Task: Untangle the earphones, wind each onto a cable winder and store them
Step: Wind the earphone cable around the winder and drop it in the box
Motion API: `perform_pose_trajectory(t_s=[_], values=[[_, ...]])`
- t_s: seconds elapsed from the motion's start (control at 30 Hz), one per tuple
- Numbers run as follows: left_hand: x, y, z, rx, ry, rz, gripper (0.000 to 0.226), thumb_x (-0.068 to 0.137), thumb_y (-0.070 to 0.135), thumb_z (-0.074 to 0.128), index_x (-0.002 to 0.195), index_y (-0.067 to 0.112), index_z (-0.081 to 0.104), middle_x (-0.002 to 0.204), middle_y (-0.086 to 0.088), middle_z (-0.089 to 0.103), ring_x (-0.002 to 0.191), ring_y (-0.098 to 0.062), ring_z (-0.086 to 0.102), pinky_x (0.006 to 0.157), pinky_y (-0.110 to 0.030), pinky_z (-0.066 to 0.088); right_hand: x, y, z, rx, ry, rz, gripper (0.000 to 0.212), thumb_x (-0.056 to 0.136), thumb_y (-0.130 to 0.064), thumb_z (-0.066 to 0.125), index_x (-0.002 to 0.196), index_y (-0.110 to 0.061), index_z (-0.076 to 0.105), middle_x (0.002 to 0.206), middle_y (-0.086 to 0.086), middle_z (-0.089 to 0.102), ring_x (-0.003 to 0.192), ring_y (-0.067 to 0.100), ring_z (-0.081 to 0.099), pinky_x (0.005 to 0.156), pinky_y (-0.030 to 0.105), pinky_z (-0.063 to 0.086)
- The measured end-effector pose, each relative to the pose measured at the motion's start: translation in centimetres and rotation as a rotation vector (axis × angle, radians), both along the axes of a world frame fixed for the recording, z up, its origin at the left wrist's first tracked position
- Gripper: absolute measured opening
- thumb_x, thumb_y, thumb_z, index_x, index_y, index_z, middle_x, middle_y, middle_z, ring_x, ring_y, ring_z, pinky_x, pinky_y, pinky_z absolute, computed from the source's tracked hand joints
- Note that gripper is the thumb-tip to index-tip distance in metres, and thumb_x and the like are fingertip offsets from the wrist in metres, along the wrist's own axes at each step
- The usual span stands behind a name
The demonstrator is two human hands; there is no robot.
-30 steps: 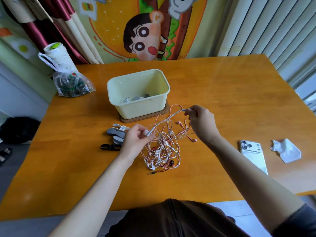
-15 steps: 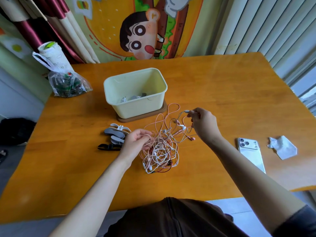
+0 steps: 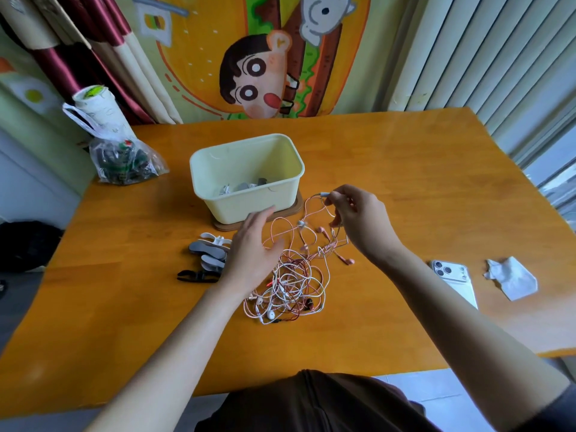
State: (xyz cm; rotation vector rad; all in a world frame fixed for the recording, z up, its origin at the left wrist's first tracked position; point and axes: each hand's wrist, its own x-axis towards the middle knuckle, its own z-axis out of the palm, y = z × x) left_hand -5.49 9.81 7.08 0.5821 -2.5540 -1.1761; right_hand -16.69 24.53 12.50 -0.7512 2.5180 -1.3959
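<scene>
Middle of the worktop [image 3: 405,182], toward the near edge: a tangle of earphones [image 3: 293,282], white, pink and red leads knotted into one heap. Right hand [image 3: 364,222] raised just beyond the heap's far right side, grip pinching a pink cable [image 3: 311,201] close to its plug [image 3: 324,193], with loops hanging from there down into the knot. Left hand [image 3: 252,257] above the heap's left side, a little blurred, grip spread, fingers straight, nothing in it. Just left of that hand, a small cluster of winders [image 3: 208,251], grey and white, and a black winder [image 3: 196,275] on the near side of them. Beyond the heap, a pale yellow tub [image 3: 249,210] on a wooden mat [image 3: 296,210], a few grey and white bits lying in its bottom. Far left, a clear bag [image 3: 124,163] of dark stuff. Off to the right, well apart from the cables, a white phone [image 3: 455,279] face down and a crumpled tissue [image 3: 511,277] beside it.
</scene>
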Motion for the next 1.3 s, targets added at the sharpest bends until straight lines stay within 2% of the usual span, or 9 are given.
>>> perform_pose_trajectory(t_s=[0.1, 0.23, 0.3, 0.43, 0.6, 0.73, 0.83, 1.1, 1.3], values=[[-1.1, 1.1, 2.1, 0.219, 0.084, -0.147, 0.058, 0.092, 0.018, 0.061, 0.144, 0.024, 0.035, 0.137, 0.016, 0.041, 0.126, 0.005, 0.035, 0.098, -0.001, 0.028, 0.4, -0.2, 0.6, 0.046, -0.007, 0.11, 0.022, 0.098, -0.018, 0.047, 0.086, -0.011, 0.063, 0.059, -0.011, 0.052, 0.045, 0.0, 0.055, 0.047, 0.01, 0.039], [-1.7, 1.2, 2.8, 0.378, 0.032, -0.211, 0.017, 0.098, 0.014, 0.05, 0.105, 0.023, 0.062, 0.096, 0.001, 0.067, 0.095, -0.009, 0.062, 0.087, -0.021, 0.047, 0.1, -0.2, 0.7, 0.129, 0.022, 0.124, 0.022, 0.098, -0.019, 0.046, 0.084, -0.014, 0.063, 0.062, -0.002, 0.054, 0.045, 0.005, 0.05, 0.046, 0.014, 0.036], [-1.4, 0.6, 2.4, 0.387, -0.022, -0.178, 0.021, 0.1, 0.013, 0.046, 0.09, 0.023, 0.062, 0.083, -0.005, 0.062, 0.079, -0.019, 0.058, 0.075, -0.027, 0.047, -0.2, 0.1, 0.7, 0.171, 0.016, 0.111, 0.022, 0.099, -0.019, 0.045, 0.085, -0.014, 0.062, 0.064, -0.003, 0.052, 0.046, 0.0, 0.05, 0.043, 0.013, 0.034], [-0.6, 0.0, 1.7, 0.404, -0.107, -0.198, 0.021, 0.101, 0.013, 0.043, 0.09, 0.015, 0.061, 0.078, -0.001, 0.061, 0.065, 0.001, 0.055, 0.067, -0.017, 0.044, -0.3, 0.4, 0.2, 0.173, 0.0, 0.078, 0.023, 0.099, -0.017, 0.045, 0.088, -0.01, 0.064, 0.065, -0.012, 0.05, 0.044, -0.013, 0.048, 0.042, 0.009, 0.033], [-0.3, -0.5, 0.4, 0.314, -0.249, -0.164, 0.016, 0.1, 0.017, 0.046, 0.091, 0.019, 0.06, 0.088, 0.002, 0.064, 0.089, -0.015, 0.061, 0.084, -0.029, 0.047, -0.6, 0.4, 0.0, 0.129, 0.008, -0.012, 0.024, 0.099, -0.017, 0.044, 0.085, -0.013, 0.063, 0.063, -0.003, 0.052, 0.042, 0.005, 0.045, 0.04, 0.013, 0.031], [-0.2, -0.4, 0.9, 0.426, -0.204, -0.13, 0.018, 0.1, 0.017, 0.045, 0.091, 0.014, 0.06, 0.09, -0.003, 0.066, 0.09, -0.013, 0.061, 0.081, -0.017, 0.045, -0.6, 0.5, -0.3, 0.143, 0.006, -0.029, 0.023, 0.099, -0.019, 0.044, 0.086, -0.013, 0.063, 0.064, -0.001, 0.054, 0.041, 0.005, 0.043, 0.039, 0.015, 0.029], [-0.1, -0.7, 0.9, 0.536, -0.2, -0.105, 0.019, 0.1, 0.016, 0.047, 0.092, 0.014, 0.064, 0.101, -0.004, 0.064, 0.094, -0.016, 0.061, 0.087, -0.029, 0.05, -0.5, 0.5, -0.4, 0.155, -0.001, -0.031, 0.023, 0.099, -0.021, 0.044, 0.087, -0.014, 0.062, 0.063, -0.006, 0.052, 0.04, 0.0, 0.047, 0.039, 0.013, 0.03], [1.2, -0.9, 0.3, 0.707, -0.21, -0.179, 0.026, 0.095, 0.0, 0.051, 0.114, 0.014, 0.062, 0.104, -0.009, 0.067, 0.093, -0.016, 0.067, 0.086, -0.026, 0.055, -1.1, 0.9, -0.8, 0.18, -0.009, -0.091, 0.025, 0.1, -0.024, 0.043, 0.09, -0.013, 0.063, 0.064, -0.003, 0.053, 0.049, 0.014, 0.041, 0.049, 0.029, 0.032], [0.9, -0.5, -0.7, 0.194, -0.453, -0.139, 0.034, 0.096, 0.018, 0.055, 0.129, 0.023, 0.052, 0.133, 0.002, 0.043, 0.126, -0.018, 0.046, 0.102, -0.03, 0.039, -0.7, 0.8, -0.8, 0.182, -0.047, 0.056, 0.023, 0.1, -0.022, 0.044, 0.087, -0.015, 0.062, 0.064, -0.005, 0.053, 0.047, 0.011, 0.039, 0.039, 0.014, 0.029]])
